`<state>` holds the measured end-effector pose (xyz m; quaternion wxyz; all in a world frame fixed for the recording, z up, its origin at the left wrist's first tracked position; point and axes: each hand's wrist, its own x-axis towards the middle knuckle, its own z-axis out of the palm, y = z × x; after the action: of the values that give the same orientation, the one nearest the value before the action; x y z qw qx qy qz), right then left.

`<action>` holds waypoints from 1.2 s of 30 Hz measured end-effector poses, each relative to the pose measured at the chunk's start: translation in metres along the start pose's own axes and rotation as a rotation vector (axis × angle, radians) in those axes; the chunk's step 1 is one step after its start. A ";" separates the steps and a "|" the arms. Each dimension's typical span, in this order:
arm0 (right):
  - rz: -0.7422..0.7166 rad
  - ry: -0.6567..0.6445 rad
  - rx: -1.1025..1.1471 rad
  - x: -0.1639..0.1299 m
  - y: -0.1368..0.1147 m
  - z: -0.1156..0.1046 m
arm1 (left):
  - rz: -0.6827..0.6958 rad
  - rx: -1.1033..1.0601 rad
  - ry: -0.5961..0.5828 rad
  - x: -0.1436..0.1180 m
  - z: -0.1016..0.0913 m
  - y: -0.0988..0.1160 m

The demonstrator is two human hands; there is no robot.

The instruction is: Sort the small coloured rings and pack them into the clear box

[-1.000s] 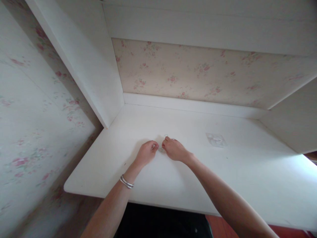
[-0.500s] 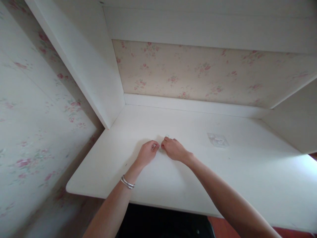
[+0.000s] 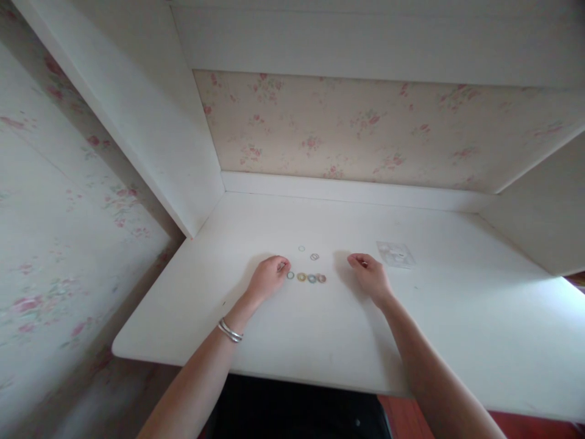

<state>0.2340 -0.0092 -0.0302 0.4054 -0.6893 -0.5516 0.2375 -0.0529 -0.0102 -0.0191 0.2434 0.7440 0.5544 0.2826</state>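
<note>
1. While both hands rest on the white desk (image 3: 320, 341), a short row of four small rings (image 3: 305, 277) lies between them, closer to the left hand.
2. Row runs left to right: blue ring (image 3: 290, 275), yellow ring (image 3: 301, 277), second blue ring (image 3: 311, 278), orange ring (image 3: 322, 278). Neighbours look touching or nearly so; too small to say which.
3. Left hand (image 3: 267, 280): fingers curled in, fingertips just beside the row's left end, next to the blue ring. Whether it pinches anything: cannot tell, the fingertips hide it. Two silver bangles (image 3: 230, 330) on that wrist.
4. Right hand (image 3: 371, 277): loosely curled, knuckles up, resting on the desk, well clear of the row's right end. Nothing visibly held; what is under the fingers cannot be seen.
5. Two more rings sit apart, just behind the row: a pale ring (image 3: 301, 248) and a greyish ring (image 3: 314, 256), between the hands and nearer the back wall.
6. Clear plastic square (image 3: 395, 253) lies flat on the desk, just beyond and right of the right hand, not touching it.
7. Floral wallpaper (image 3: 347, 128) backs the alcove; white side panel (image 3: 150, 110) on the left.
</note>
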 end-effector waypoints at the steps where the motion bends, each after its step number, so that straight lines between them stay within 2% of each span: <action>1: 0.009 0.019 0.008 -0.003 0.006 0.000 | 0.017 0.034 -0.016 0.005 0.001 0.003; 4: -0.030 0.051 -0.001 -0.010 0.012 0.001 | 0.045 0.154 -0.050 0.023 0.004 0.011; 10: -0.127 0.018 -0.043 -0.012 0.005 0.000 | 0.069 0.374 -0.082 0.053 0.014 0.019; 16: -0.155 0.000 -0.030 -0.011 0.005 -0.003 | 0.141 0.474 -0.136 0.061 0.015 0.023; 21: -0.154 -0.021 -0.029 -0.011 0.005 -0.003 | 0.206 0.484 -0.221 0.069 0.015 0.031; 24: -0.167 -0.022 -0.036 -0.011 0.005 -0.004 | 0.227 0.470 -0.235 0.073 0.017 0.032; 30: -0.176 -0.037 -0.053 -0.011 0.006 -0.005 | 0.192 0.395 -0.231 0.066 0.014 0.030; 36: -0.186 -0.043 -0.064 -0.012 0.004 -0.005 | 0.162 0.320 -0.157 0.029 -0.001 0.022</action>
<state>0.2364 -0.0225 -0.0323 0.3915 -0.6425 -0.6289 0.1960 -0.0317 0.0123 0.0011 0.1410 0.8352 0.5099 0.1504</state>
